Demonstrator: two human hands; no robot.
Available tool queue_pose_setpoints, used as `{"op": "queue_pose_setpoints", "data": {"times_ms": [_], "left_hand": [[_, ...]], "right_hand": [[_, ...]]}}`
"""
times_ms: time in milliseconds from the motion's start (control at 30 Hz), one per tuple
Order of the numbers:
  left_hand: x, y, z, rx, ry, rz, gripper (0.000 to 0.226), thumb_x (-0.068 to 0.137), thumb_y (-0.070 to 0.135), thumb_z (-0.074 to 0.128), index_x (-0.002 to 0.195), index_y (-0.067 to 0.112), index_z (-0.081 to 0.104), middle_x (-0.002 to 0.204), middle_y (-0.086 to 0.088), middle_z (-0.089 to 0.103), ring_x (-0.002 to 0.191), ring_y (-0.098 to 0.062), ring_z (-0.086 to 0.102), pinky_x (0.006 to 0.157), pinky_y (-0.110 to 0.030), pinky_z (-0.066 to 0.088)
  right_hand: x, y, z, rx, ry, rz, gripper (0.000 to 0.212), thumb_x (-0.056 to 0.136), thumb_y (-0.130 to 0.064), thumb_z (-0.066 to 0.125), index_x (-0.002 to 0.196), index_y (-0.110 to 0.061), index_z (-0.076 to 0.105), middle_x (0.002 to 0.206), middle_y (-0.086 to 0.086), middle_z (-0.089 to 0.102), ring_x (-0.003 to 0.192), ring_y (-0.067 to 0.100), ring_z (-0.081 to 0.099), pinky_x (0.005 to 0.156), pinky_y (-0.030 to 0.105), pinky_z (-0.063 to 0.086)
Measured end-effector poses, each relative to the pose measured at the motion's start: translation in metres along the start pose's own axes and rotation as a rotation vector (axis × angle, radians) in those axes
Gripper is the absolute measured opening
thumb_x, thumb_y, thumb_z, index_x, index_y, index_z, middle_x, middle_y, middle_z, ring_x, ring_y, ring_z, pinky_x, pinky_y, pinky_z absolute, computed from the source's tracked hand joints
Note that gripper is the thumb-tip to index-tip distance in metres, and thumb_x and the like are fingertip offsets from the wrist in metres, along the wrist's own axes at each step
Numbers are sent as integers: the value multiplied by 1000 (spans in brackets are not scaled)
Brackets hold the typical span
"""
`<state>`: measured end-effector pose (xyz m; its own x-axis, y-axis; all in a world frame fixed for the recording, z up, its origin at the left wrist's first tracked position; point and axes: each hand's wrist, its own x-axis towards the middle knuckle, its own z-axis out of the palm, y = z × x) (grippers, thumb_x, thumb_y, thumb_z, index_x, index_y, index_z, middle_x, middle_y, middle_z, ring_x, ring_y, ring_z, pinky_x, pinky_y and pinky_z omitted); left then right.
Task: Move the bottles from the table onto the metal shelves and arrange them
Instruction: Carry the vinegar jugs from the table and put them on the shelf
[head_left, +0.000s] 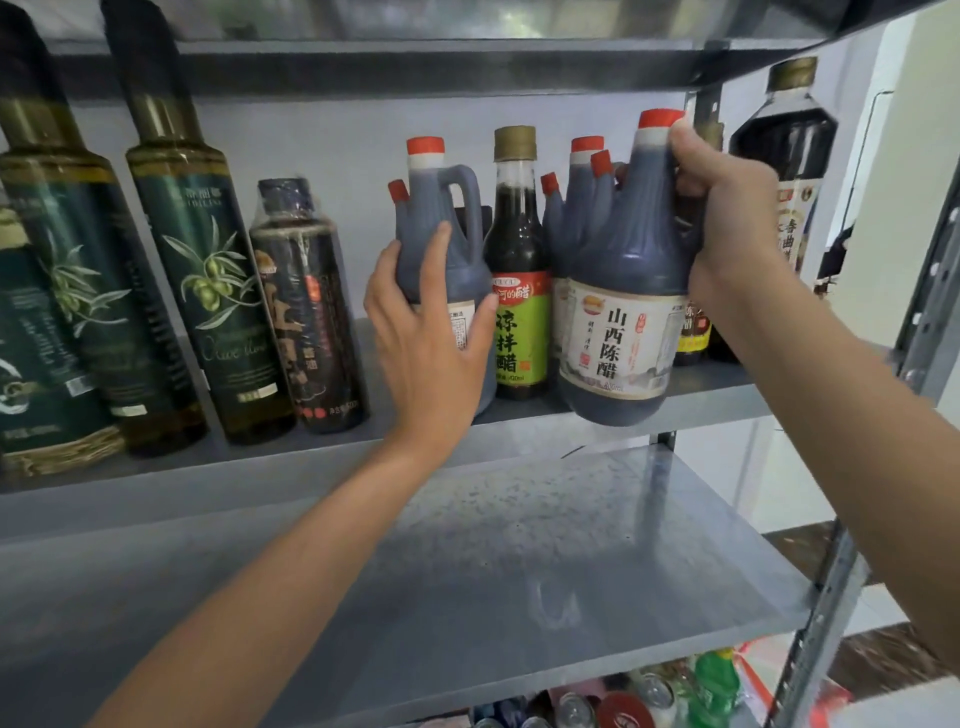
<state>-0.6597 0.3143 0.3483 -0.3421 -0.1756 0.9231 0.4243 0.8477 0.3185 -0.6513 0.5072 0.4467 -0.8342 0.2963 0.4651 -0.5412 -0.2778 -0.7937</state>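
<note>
Head view: your right hand (727, 218) clasped the handle of the right jug (623, 249), smooth dark plastic, red-capped, its base overhanging the grey metal shelf's (363, 447) front edge. Your left hand (431, 332) wrapped round the left jug (441, 239), which stood on that shelf.
</note>
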Motion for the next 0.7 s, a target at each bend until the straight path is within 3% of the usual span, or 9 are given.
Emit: {"op": "queue_pose_setpoints", "data": {"times_ms": [133, 233, 367, 433, 533, 600, 700], "left_hand": [[1, -1, 12, 45, -33, -13, 63, 91, 47, 48, 144, 17, 32, 142, -23, 32, 131, -35, 33, 103, -46, 40], [4, -4, 18, 67, -49, -20, 67, 92, 49, 45, 145, 13, 27, 143, -23, 31, 132, -35, 31, 104, -47, 37], [3, -12, 12, -264, -105, -92, 77, 89, 39, 60, 147, 13, 17, 148, -13, 21, 138, -23, 19, 112, -37, 22], [0, -19, 5, -511, -185, -230, 86, 85, 31, 66, 147, 20, 8, 148, -4, 18, 139, -15, 20, 114, -35, 22], [-2, -27, -8, -879, -382, -490, 94, 82, 7, 69, 148, 25, 4, 151, 2, 27, 134, -11, 37, 112, -40, 33], [0, -32, -14, -897, -455, -504, 96, 80, 3, 69, 149, 26, 7, 147, 3, 38, 129, -11, 44, 107, -39, 40], [3, -38, -18, -888, -518, -550, 95, 74, 0, 73, 148, 26, 18, 140, 5, 47, 125, -9, 48, 101, -33, 45]], "right_hand": [[1, 7, 18, -16, -60, -8, 20, 86, -25, 66, 80, -5, 64, 85, 8, 71, 84, 21, 68, 67, 28, 55], [3, 12, 29, -5, -31, 28, 28, 85, -23, 67, 68, -13, 47, 77, 3, 63, 70, 12, 63, 64, 26, 56], [9, 21, 38, -48, -81, 20, 33, 83, -29, 69, 64, -13, 47, 72, 4, 58, 63, 9, 60, 62, 22, 53], [14, 26, 40, -109, -84, -6, 32, 81, -34, 70, 70, -10, 52, 75, 7, 59, 68, 13, 62, 68, 26, 54], [20, 32, 41, -196, -62, -70, 36, 78, -42, 71, 79, -10, 54, 80, 10, 58, 77, 17, 61, 78, 35, 55], [19, 38, 39, -293, -41, -150, 35, 76, -44, 70, 78, -13, 53, 78, 4, 58, 79, 16, 61, 80, 36, 54], [6, 53, 31, -348, -46, -188, 43, 77, -41, 71, 100, -16, 45, 96, 2, 57, 93, 15, 62, 82, 30, 56]]}}
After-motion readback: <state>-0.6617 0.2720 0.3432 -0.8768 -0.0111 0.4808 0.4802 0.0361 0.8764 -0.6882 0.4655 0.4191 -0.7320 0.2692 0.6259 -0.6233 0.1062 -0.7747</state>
